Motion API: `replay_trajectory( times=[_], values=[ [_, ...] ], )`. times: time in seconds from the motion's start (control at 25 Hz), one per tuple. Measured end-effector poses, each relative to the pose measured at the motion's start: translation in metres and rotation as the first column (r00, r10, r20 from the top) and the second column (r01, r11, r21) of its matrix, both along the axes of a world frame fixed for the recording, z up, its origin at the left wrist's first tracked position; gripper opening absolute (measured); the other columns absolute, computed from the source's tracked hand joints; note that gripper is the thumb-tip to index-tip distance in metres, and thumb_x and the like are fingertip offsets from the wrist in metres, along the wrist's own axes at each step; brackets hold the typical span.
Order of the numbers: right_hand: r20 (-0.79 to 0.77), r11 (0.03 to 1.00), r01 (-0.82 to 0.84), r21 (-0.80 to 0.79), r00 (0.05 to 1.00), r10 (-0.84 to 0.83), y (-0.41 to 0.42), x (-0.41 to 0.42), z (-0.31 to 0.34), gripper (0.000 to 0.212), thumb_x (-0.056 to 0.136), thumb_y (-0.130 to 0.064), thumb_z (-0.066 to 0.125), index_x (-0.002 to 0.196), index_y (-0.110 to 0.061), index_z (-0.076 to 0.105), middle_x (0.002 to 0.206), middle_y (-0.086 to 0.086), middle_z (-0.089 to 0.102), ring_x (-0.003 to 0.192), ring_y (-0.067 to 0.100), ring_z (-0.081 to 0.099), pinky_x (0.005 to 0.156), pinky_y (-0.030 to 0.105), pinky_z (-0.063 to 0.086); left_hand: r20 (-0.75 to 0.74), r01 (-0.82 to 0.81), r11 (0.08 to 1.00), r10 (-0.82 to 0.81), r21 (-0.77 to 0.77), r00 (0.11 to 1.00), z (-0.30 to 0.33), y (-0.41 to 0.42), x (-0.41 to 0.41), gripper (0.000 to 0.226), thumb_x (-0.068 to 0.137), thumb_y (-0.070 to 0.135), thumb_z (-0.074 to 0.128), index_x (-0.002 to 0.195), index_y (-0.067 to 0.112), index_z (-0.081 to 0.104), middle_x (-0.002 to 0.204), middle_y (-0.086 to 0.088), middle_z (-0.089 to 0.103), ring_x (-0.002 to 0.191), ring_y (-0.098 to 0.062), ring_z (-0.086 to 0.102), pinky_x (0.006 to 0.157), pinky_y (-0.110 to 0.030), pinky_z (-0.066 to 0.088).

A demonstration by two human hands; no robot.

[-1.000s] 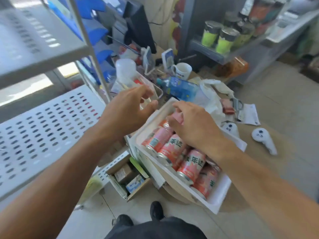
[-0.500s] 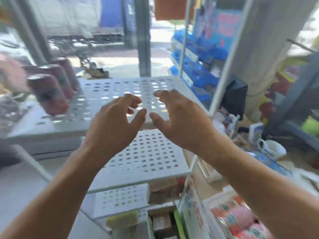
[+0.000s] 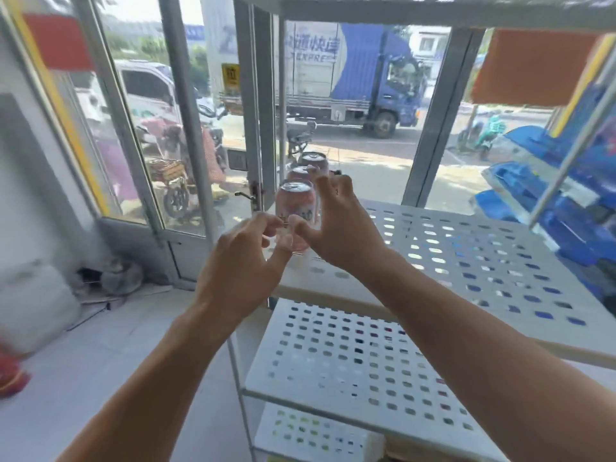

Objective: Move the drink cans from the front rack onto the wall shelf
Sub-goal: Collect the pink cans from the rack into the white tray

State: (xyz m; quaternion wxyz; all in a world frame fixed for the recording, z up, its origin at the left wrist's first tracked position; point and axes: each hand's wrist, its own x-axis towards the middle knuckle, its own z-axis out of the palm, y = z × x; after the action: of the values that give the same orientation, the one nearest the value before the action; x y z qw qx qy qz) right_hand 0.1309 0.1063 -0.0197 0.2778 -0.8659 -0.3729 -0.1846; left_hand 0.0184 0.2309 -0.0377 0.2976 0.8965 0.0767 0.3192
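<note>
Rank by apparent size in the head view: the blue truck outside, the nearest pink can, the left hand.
1. blue truck
2. left hand
3. nearest pink can

Apparent size only: the truck is far away, and both hands cover part of the can.

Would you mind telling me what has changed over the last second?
The view swung from the box of cans up to the perforated shelf. Both hands left the box empty and now reach to the front can in a row of three; the left hand and right hand flank it, not clearly gripping. Both hands stay empty.
</note>
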Motion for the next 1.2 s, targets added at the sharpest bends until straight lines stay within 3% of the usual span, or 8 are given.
replay_trajectory(
  times=[0.16,0.32,0.52,0.64,0.8,0.92,1.12,1.2],
  values=[
    [-0.078,0.996,0.082,0.019,0.994,-0.080,0.023,0.017,-0.020,0.072,0.084,-0.044,0.072,0.141,-0.019,0.035,0.142,0.015,0.032,0.129,0.036,0.041,0.097,0.046,0.044,0.005,-0.012,1.000,0.012,-0.017,1.000,-0.005,0.012,0.003,0.028,0.092,0.041,0.052,0.113,0.025,0.060,0.105,0.011,0.066,0.089,-0.006,0.064,0.077,-0.034,0.055],
    [-0.219,0.960,0.069,0.271,0.976,-0.009,0.019,0.012,-0.026,0.059,0.078,-0.028,0.080,0.124,-0.016,0.044,0.111,0.006,0.067,0.091,0.020,0.065,0.074,0.030,0.051,0.000,0.032,0.991,-0.033,-0.129,0.999,-0.006,0.011,0.006,0.031,0.089,0.046,0.053,0.112,0.027,0.061,0.104,0.013,0.066,0.091,0.000,0.063,0.077,-0.029,0.054],
    [-0.377,0.819,0.147,0.555,0.922,0.091,-0.046,-0.033,-0.010,0.066,0.076,-0.025,0.081,0.128,-0.040,0.043,0.107,-0.012,0.064,0.095,-0.005,0.060,0.063,0.007,0.046,-0.037,0.242,0.929,-0.263,-0.281,0.964,-0.006,-0.005,0.008,0.062,0.079,0.061,0.062,0.130,0.029,0.049,0.122,0.015,0.059,0.109,0.004,0.057,0.089,-0.030,0.053],
    [-0.410,0.783,0.174,0.597,0.906,0.111,-0.102,-0.068,-0.009,0.078,0.073,-0.023,0.085,0.132,-0.043,0.038,0.110,-0.012,0.061,0.100,-0.003,0.062,0.065,0.008,0.049,-0.093,0.523,0.741,-0.609,-0.422,0.788,-0.004,-0.052,0.010,0.069,0.075,0.055,0.073,0.133,0.032,0.044,0.120,0.010,0.067,0.107,-0.001,0.064,0.091,-0.033,0.055],
    [-0.507,0.788,0.274,0.552,0.860,0.056,-0.184,-0.101,-0.020,0.077,0.070,-0.037,0.086,0.131,-0.038,0.039,0.117,-0.016,0.060,0.102,-0.010,0.060,0.071,0.011,0.051,-0.016,0.643,0.541,-0.772,-0.543,0.636,-0.019,-0.133,0.012,0.048,0.077,0.023,0.082,0.117,0.024,0.056,0.098,-0.003,0.073,0.092,-0.019,0.072,0.080,-0.047,0.059],
    [-0.576,0.762,0.417,0.495,0.814,-0.072,-0.252,-0.130,-0.038,0.066,0.064,-0.048,0.082,0.121,-0.035,0.052,0.116,-0.010,0.066,0.107,0.000,0.062,0.078,0.021,0.054,-0.003,0.703,0.406,-0.867,-0.584,0.498,-0.037,-0.199,0.010,0.043,0.074,0.029,0.083,0.110,0.025,0.060,0.093,-0.007,0.072,0.090,-0.028,0.071,0.076,-0.054,0.057],
    [-0.618,0.567,0.648,0.509,0.733,-0.283,-0.346,-0.199,-0.068,0.049,0.063,-0.042,0.079,0.107,-0.028,0.064,0.101,-0.005,0.071,0.096,0.012,0.068,0.073,0.026,0.055,-0.080,0.780,0.181,-0.983,-0.599,0.167,-0.060,-0.309,-0.008,0.049,0.079,0.033,0.080,0.121,0.027,0.057,0.105,-0.007,0.069,0.100,-0.027,0.067,0.086,-0.052,0.055],
    [-0.636,0.466,0.725,0.506,0.679,-0.366,-0.377,-0.226,-0.079,0.048,0.065,-0.038,0.081,0.107,-0.023,0.064,0.097,-0.007,0.073,0.089,0.007,0.069,0.071,0.019,0.053,-0.130,0.786,0.068,-0.991,-0.614,-0.016,-0.062,-0.345,-0.017,0.051,0.085,0.025,0.074,0.131,0.023,0.051,0.118,0.000,0.066,0.109,-0.013,0.063,0.095,-0.034,0.052]
  ],
)
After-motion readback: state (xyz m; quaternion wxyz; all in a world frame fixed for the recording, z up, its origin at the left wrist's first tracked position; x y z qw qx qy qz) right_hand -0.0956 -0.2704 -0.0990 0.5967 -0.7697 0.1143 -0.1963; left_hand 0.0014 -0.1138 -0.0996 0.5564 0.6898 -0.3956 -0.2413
